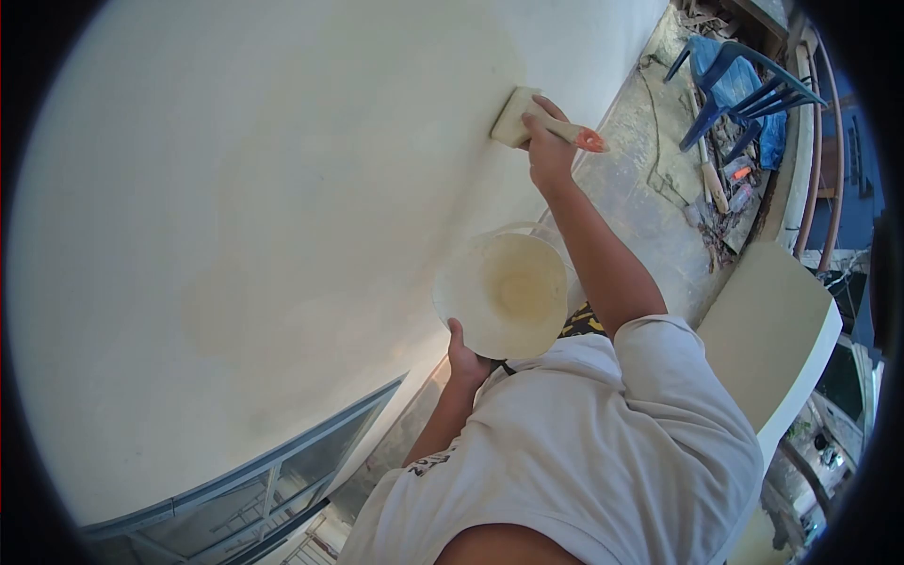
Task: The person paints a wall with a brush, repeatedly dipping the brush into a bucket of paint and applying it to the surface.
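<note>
My right hand (549, 155) is closed round a wide paintbrush (514, 115), whose pale handle ends in an orange-red tip pointing away from the wall. The bristle end lies right at the white wall (282, 188). Lower down, my left hand (464, 361) grips a white bucket (459, 294) by its rim, thumb over the edge and fingers hidden behind. The bucket is held close in front of my body, its opening turned up toward me. Its bottom shows yellowish, and its handle (518, 226) rests along the far rim.
A blue plastic chair (725, 80) with a blue bag stands on the paint-spotted floor (626, 207), beside heaped debris (734, 188). A pale panel or low wall (767, 320) is at my right. A blue-grey framed window (273, 461) is set in the wall at lower left.
</note>
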Demonstrator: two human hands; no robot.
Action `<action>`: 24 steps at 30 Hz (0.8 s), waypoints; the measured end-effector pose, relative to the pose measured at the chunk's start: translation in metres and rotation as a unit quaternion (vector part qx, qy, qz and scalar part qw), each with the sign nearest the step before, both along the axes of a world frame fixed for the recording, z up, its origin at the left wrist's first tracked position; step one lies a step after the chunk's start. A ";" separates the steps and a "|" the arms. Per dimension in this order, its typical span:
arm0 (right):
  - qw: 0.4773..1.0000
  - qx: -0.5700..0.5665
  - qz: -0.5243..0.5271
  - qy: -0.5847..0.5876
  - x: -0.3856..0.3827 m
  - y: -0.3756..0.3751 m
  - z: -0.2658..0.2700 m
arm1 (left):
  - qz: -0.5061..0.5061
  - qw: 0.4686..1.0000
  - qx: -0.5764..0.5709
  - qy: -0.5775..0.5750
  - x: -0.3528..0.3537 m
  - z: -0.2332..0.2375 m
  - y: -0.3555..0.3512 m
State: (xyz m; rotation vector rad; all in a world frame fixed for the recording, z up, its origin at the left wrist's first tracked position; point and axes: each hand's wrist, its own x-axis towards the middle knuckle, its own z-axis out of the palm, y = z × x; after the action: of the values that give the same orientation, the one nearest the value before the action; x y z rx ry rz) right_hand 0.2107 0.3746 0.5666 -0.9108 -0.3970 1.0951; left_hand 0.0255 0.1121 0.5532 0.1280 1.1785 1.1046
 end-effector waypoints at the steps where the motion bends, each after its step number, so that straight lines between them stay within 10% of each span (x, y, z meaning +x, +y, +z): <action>1: 1.000 0.007 -0.002 -0.001 -0.006 0.005 0.024 | 0.001 1.000 0.017 0.008 -0.002 -0.002 0.003; 6: 0.984 0.154 0.002 0.094 0.021 -0.016 0.113 | -0.009 1.000 0.003 -0.019 -0.006 -0.001 0.001; 13: 0.997 -0.061 -0.041 -0.006 0.003 -0.004 -0.033 | -0.006 1.000 0.000 -0.011 -0.008 0.007 0.001; 15: 0.990 -0.031 -0.064 -0.125 -0.020 0.010 0.007 | -0.001 1.000 0.007 -0.001 -0.001 0.008 0.012; 20: 0.989 0.124 -0.010 0.075 0.028 -0.013 0.092 | 0.005 0.999 -0.003 -0.047 -0.002 0.016 0.009; 24: 0.994 0.094 -0.051 0.016 0.060 -0.009 0.064 | 0.008 0.999 0.012 -0.038 -0.006 0.007 0.012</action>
State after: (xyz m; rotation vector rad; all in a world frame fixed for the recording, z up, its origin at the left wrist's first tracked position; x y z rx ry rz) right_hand 0.2707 0.3659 0.6308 -0.7389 -0.4164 0.9607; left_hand 0.0192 0.1243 0.5597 0.0937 1.1015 1.1290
